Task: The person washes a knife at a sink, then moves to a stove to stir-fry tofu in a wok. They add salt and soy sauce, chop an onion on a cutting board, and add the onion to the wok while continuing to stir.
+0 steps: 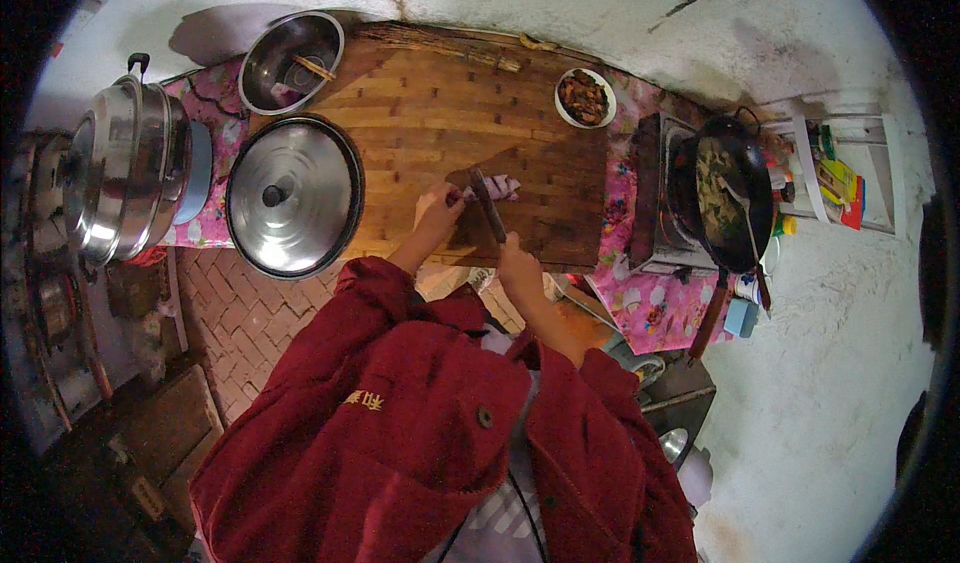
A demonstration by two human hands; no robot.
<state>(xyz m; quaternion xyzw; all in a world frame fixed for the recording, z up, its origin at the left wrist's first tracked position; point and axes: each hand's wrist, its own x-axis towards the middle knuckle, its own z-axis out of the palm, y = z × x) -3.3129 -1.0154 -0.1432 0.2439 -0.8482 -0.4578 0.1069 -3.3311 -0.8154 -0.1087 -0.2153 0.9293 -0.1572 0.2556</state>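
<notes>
My right hand (pixel 515 263) is wrapped round the handle of a kitchen knife (pixel 488 206). Its dark blade points away from me and leans slightly left, across a piece of pale purple-and-white food (pixel 503 187) on the wooden cutting board (pixel 420 113). Slices or cut lines show in the food to the right of the blade; its exact kind is unclear. At the left end of the food, close to the blade, my left hand (pixel 438 211) pinches with curled fingertips. The blade hides part of the food.
To the left are a round metal lid (pixel 300 203), a steel bowl (pixel 262 63) with chopsticks, and a tall steamer pot (pixel 120 168). A bowl of brown food (pixel 585 98) sits at the board's far right. Beyond it, a wok (pixel 722 158) with a spatula rests on a stove (pixel 655 198).
</notes>
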